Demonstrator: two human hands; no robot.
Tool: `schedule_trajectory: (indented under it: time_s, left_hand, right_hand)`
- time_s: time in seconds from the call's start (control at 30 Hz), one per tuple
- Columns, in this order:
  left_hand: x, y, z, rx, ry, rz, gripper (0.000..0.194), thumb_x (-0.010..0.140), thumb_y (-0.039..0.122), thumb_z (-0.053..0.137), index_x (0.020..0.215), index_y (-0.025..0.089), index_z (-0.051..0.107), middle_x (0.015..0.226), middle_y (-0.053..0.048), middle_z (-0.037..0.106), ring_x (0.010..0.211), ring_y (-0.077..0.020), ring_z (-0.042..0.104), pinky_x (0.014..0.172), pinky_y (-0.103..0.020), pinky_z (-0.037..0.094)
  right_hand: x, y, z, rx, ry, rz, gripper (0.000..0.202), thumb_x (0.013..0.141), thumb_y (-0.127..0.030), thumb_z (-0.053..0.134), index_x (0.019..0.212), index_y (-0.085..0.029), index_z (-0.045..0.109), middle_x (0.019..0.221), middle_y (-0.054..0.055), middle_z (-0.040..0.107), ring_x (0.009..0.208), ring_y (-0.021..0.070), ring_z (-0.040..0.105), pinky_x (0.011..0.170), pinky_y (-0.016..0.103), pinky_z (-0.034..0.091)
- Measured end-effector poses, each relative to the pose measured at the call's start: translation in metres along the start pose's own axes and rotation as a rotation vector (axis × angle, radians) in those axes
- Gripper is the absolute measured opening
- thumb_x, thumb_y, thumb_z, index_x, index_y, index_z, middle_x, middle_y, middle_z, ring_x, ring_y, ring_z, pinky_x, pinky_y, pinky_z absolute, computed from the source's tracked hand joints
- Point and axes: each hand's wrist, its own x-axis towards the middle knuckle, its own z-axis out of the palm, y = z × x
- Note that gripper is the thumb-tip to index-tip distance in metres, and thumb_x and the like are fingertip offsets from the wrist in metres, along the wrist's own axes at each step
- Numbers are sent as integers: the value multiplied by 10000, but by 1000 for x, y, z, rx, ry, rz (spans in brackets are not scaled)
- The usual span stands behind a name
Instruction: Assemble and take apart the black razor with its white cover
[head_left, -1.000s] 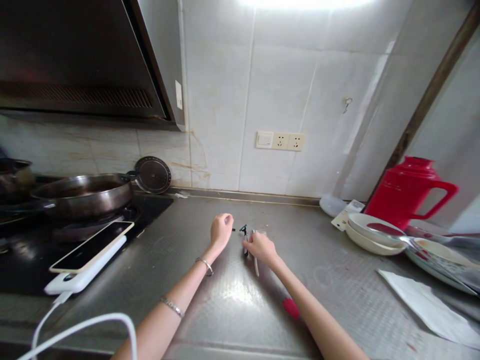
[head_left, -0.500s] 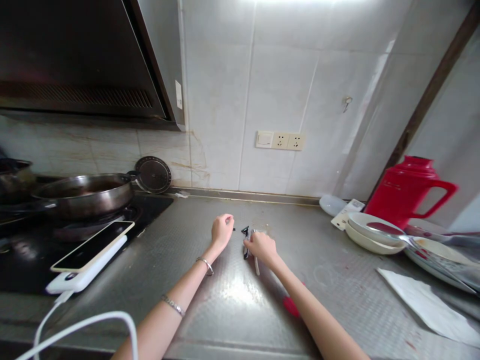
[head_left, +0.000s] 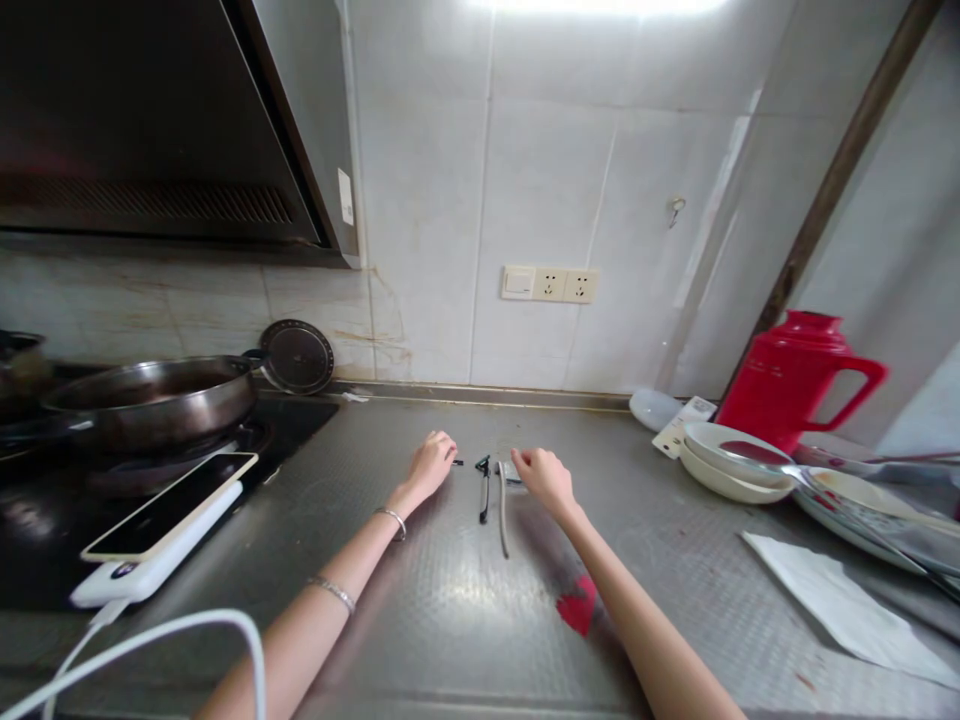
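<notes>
Left of centre on the counter (head_left: 420,620), our left hand (head_left: 433,460) is curled, its fingertips by a small black piece (head_left: 459,463); we cannot tell whether it is grasped. Next lies a razor (head_left: 484,495), untouched, then what looks like a toothbrush (head_left: 503,520), also untouched. Rightmost, our right hand (head_left: 546,476) curls beside a small clear piece (head_left: 512,473), any grip hidden. We judge this step as close handling; lifting the razor would call for uncurling fingers and reaching inward.
</notes>
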Motion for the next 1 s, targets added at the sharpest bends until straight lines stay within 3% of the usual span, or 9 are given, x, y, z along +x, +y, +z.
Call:
schedule_trajectory:
  time_s: [0.13,0.23,0.63,0.87,1.0]
  left_hand:
    - [0,-13,8,108,-205,119,191,829,187,500,832,185,691,877,-71,657,863,-185,549,792,-296,415]
    - [1,-21,14,185,-278,162,232,857,196,467,831,181,697,858,-68,660,855,-176,546,772,-285,414]
    - [0,-19,17,295,-276,210,257,867,130,425,813,157,675,840,-87,632,852,-184,539,762,-299,392]
    - [9,-2,10,-25,-183,3,267,860,130,394,803,132,654,846,-90,649,803,-165,574,734,-266,407]
    - [16,20,-1,-292,-319,-111,256,828,208,428,749,123,656,682,-49,645,628,-147,592,634,-250,418]
  right_hand:
    - [2,5,1,-4,22,-3,541,885,-495,268,682,-190,666,741,111,679,717,193,630,546,227,345]
    - [4,8,3,-14,28,3,531,885,-485,280,680,-186,668,743,109,678,724,190,627,547,225,339]
    - [8,13,7,-7,63,-3,506,884,-457,299,661,-197,671,711,112,662,678,188,606,533,236,317]
    - [10,14,6,131,157,-87,352,865,-365,390,689,-197,645,735,67,637,678,156,566,538,224,319]
    - [9,12,6,314,206,-296,206,833,-292,467,892,-212,647,848,43,617,788,149,557,643,224,391]
